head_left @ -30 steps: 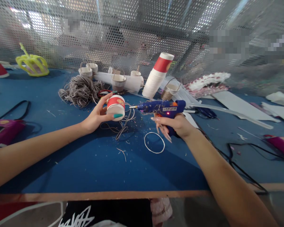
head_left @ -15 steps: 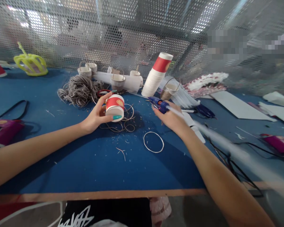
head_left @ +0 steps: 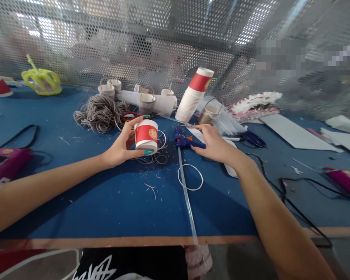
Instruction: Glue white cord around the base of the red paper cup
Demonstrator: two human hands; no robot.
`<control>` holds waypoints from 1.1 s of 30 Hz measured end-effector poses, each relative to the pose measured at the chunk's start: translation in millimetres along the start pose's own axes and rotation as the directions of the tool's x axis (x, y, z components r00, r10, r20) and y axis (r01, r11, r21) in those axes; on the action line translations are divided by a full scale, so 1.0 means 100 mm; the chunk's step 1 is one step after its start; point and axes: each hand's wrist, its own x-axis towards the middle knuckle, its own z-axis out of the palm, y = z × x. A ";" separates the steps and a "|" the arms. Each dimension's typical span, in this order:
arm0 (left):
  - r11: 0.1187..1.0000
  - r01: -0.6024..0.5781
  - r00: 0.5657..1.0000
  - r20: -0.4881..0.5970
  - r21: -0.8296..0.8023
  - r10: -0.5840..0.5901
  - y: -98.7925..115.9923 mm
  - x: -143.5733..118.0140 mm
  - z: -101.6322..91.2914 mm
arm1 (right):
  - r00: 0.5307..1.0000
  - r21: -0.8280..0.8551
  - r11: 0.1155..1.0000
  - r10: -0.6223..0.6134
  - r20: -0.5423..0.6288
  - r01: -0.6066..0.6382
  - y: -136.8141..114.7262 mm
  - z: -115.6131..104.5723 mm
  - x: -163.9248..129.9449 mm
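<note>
Gripping a short red-and-white paper cup (head_left: 146, 136) between thumb and curled fingers, the left hand (head_left: 121, 147) holds it just above the blue table (head_left: 105, 198). The right hand (head_left: 214, 144), fingers loosely spread, rests flat on the blue glue gun (head_left: 185, 141), whose clear glue stick (head_left: 187, 198) crosses a white ring (head_left: 190, 177).

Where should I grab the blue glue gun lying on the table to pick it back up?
Probably take the blue glue gun by its handle, coming from the right, where the right hand already rests on it. The gun lies flat on the blue table, with its clear glue stick trailing toward the near edge, so avoid that end. The left hand holds the red and white cup.
</note>
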 end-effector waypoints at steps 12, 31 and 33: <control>1.000 0.012 0.999 0.034 0.006 -0.012 -0.02 -0.01 0.01 | 0.998 0.777 0.628 -0.004 0.056 -0.041 -0.96 0.35 0.09; 0.996 0.065 0.998 -0.012 0.061 -0.065 -0.05 0.01 -0.03 | 0.921 0.559 0.794 0.002 0.389 -0.238 -1.12 -0.31 0.46; 0.996 0.058 0.998 -0.020 0.065 -0.057 -0.06 0.01 -0.03 | 0.923 0.497 0.836 0.026 0.385 -0.231 -1.10 -0.35 0.48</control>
